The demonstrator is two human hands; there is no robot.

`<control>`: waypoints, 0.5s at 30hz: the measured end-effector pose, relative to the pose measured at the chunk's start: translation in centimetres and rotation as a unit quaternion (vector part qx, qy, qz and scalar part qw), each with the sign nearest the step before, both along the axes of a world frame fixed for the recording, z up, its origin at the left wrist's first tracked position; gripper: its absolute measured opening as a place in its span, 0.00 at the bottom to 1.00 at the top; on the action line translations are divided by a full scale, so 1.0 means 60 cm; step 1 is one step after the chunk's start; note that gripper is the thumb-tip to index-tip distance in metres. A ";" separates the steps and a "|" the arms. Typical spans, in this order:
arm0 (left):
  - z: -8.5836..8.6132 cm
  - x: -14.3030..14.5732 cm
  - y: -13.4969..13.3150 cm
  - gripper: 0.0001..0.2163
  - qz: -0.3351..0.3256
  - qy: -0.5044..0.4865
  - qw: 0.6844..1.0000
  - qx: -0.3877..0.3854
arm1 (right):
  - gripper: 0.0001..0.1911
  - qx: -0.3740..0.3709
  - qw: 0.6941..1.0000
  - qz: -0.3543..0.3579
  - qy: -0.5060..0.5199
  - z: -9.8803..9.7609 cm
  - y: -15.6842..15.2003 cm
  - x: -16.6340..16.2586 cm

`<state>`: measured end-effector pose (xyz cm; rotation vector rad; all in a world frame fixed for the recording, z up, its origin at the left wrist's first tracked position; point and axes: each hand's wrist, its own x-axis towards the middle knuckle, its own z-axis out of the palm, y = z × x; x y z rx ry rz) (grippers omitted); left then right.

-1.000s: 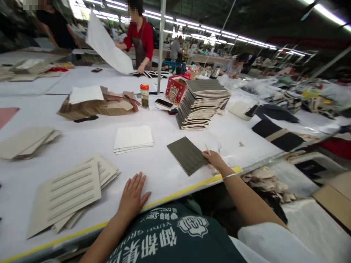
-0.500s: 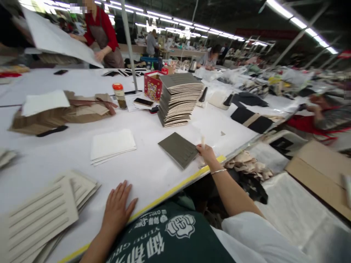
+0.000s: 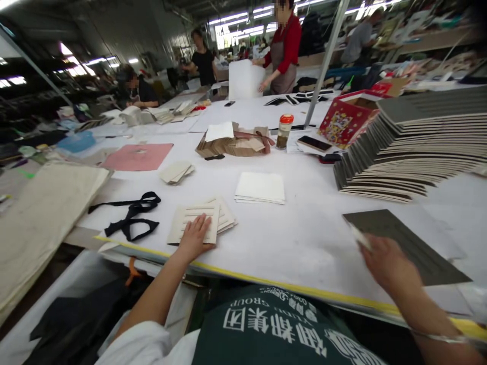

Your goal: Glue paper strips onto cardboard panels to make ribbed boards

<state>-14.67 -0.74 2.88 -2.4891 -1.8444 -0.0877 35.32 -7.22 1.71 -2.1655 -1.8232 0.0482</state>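
My left hand (image 3: 195,237) lies flat with fingers apart on the top card of a small pile of beige slotted cards (image 3: 201,221) near the table's front edge. My right hand (image 3: 388,263) is blurred by motion. It is closed round a thin pale stick (image 3: 359,237) and rests at the near corner of a dark grey slotted card (image 3: 403,243) lying flat on the white table (image 3: 304,238). Behind that card stands a tall leaning stack of grey cards (image 3: 414,152).
A pile of white sheets (image 3: 261,187) lies mid-table, with brown cardboard pieces (image 3: 232,144), a jar with a red lid (image 3: 283,132), a phone (image 3: 314,144) and a red box (image 3: 348,117) beyond. Black straps (image 3: 131,215) and a pink sheet (image 3: 137,156) lie left. Other people work at the far end.
The view has swung left. My left hand has moved from the bare table onto the pile of beige slotted cards. My right hand stays at the dark grey card with the stick.
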 end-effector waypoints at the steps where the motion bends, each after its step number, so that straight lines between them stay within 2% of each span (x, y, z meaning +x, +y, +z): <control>1: -0.005 -0.010 0.004 0.34 -0.013 0.008 1.000 -0.025 | 0.24 -0.008 0.999 0.008 -0.045 -0.010 0.009 -0.028; 3: -0.011 -0.028 0.009 0.29 -0.032 0.001 0.999 -0.040 | 0.24 -0.022 0.994 0.003 -0.104 -0.026 0.033 -0.073; 5: -0.005 -0.043 0.011 0.25 -0.051 -0.044 0.998 -0.011 | 0.21 -0.045 0.991 -0.026 -0.127 -0.034 0.056 -0.087; 7: 0.019 -0.047 0.011 0.23 -0.043 -0.117 0.988 0.087 | 0.18 -0.069 0.987 -0.070 -0.124 -0.034 0.073 -0.068; 9: 0.055 -0.028 0.009 0.24 -0.014 -0.180 0.959 0.219 | 0.18 -0.089 0.984 -0.106 -0.116 -0.033 0.084 -0.033; 11: 0.088 0.022 0.004 0.27 -0.026 -0.194 0.935 0.295 | 0.18 -0.099 0.980 -0.137 -0.107 -0.031 0.094 -0.001; 12: 0.097 0.058 0.000 0.29 -0.067 -0.183 0.936 0.294 | 0.19 -0.102 0.978 -0.150 -0.101 -0.030 0.101 0.010; 13: 0.099 0.100 -0.005 0.30 -0.118 -0.172 0.939 0.273 | 0.20 -0.104 0.977 -0.162 -0.094 -0.028 0.108 0.016; 15: 0.081 0.194 -0.015 0.30 -0.225 -0.144 0.945 0.186 | 0.21 -0.109 0.975 -0.178 -0.079 -0.024 0.127 0.017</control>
